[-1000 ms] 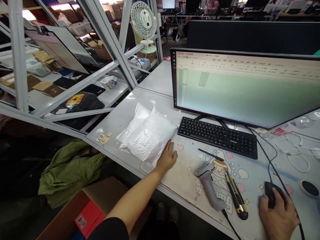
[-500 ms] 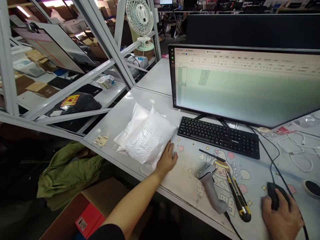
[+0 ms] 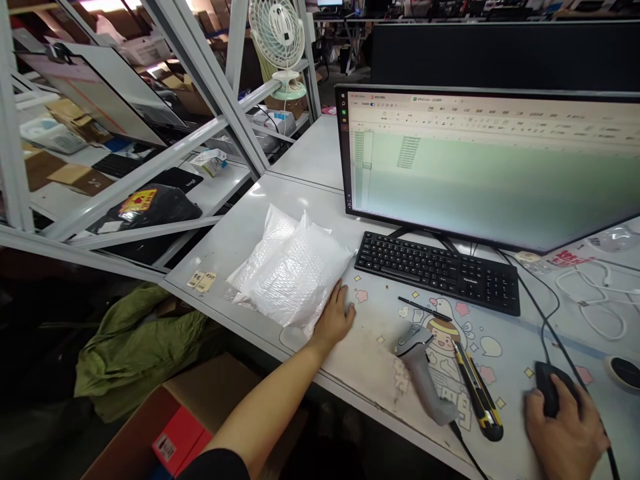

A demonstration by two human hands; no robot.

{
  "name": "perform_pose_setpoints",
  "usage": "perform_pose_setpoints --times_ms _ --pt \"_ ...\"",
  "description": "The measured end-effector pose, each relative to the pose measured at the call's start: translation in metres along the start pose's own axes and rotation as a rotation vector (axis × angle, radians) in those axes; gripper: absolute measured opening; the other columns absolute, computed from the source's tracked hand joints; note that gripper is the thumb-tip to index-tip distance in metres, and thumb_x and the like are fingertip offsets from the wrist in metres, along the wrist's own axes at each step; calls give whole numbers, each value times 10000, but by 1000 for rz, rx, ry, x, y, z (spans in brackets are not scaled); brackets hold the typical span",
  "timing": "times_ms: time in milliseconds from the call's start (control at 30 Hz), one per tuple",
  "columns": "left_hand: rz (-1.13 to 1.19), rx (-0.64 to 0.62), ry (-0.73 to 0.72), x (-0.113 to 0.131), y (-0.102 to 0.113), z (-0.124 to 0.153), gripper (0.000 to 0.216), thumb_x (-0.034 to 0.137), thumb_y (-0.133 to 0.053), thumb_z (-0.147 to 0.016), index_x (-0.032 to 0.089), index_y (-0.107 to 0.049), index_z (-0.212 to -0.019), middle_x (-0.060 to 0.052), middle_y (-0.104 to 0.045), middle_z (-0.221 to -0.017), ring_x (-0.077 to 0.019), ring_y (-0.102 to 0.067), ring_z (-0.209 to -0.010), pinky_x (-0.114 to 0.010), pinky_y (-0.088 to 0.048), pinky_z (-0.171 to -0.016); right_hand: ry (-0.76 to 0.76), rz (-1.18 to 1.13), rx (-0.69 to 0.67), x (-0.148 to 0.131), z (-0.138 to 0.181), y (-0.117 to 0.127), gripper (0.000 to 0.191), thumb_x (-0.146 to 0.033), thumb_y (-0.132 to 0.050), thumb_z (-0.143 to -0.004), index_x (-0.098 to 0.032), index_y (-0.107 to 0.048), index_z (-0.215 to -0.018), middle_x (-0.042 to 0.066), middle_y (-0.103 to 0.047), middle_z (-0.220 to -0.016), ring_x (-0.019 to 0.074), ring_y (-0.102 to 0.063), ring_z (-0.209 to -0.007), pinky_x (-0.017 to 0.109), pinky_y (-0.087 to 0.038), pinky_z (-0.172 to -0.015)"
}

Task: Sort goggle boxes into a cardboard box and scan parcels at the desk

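Head view: 2 hands well apart; left hand [image 3: 334,320], fingers extended, rests on the worktop [image 3: 235,227] against the right edge of 2 overlapping white mailers [image 3: 297,273], upper one's long axis apparently near-left to far-right, right hand [image 3: 567,427], farther off, curled over the mouse [image 3: 547,381].

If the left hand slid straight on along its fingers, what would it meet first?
Probably the right edge of the front white package; the left hand lies close along it, though whether they touch is unclear.

Head-worn view, forward, tilted down; desk [image 3: 225,250] near
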State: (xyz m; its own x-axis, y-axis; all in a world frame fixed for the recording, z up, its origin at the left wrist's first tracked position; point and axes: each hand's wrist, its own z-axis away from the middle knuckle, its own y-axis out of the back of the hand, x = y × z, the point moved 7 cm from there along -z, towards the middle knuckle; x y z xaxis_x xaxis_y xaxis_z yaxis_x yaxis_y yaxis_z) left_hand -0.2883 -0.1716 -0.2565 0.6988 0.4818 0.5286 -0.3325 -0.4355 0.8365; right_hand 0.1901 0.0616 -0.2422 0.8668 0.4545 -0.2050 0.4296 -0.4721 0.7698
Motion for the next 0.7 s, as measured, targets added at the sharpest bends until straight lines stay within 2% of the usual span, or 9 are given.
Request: perform_pose_setpoints --times_ms 200,700 --pt "15 17 -13 0 1 0 543 274 -524 -1041 99 -512 -1555 -217 -407 -1723 -350 -401 -1610 -548 -363 -1338 -16 -14 -8 0 0 1 575 -342 -705 -909 -130 -716 -1443 220 -633 -1512 546 -693 -1210 696 -570 -944" --pt "10 25 -11 1 2 1 539 282 -515 -1045 101 -516 -1552 -213 -413 -1720 -353 -408 -1604 -546 -360 -1339 5 1 2 -3 -2 2 589 -343 -715 -894 -137 -707 -1446 231 -639 -1493 506 -702 -1184 622 -567 -913"
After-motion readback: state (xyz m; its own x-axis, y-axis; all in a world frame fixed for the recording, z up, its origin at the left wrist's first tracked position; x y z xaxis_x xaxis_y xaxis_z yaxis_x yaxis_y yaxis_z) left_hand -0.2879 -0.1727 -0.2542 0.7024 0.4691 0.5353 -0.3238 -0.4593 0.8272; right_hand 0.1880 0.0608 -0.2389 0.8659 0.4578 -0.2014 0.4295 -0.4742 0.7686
